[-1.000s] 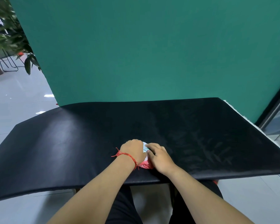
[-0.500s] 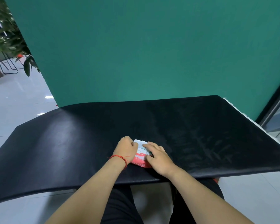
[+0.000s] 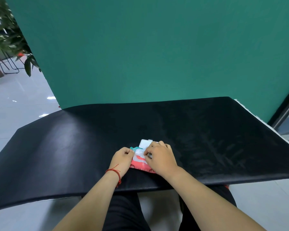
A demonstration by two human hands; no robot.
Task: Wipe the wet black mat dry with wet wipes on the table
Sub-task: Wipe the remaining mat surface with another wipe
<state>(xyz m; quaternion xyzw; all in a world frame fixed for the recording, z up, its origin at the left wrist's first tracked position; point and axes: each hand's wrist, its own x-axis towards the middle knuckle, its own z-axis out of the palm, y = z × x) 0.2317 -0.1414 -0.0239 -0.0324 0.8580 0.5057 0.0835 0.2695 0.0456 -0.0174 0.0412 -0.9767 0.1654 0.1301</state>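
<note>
I'm right at the start. The pack of wipes (image 3: 141, 162) lies on the black mat (image 3: 73, 147), close to the near edge and about midway along it, with its white lid (image 3: 146, 142) flipped up and open. My left hand (image 3: 123, 157) is curled against the pack's left end and holds it down. My right hand (image 3: 161, 158) is bent over the opening, fingertips (image 3: 148, 153) pinching at it (I can't tell whether a sheet is already caught between them). No wipe is out of the pack yet, as far as I can see.

The mat itself is untouched: it covers the whole tabletop, and its right half shows dull wet streaks (image 3: 215, 147) well away from my hands. So opening the pack is done. Pulling out a sheet and all of the wiping are still ahead, I'd say.
</note>
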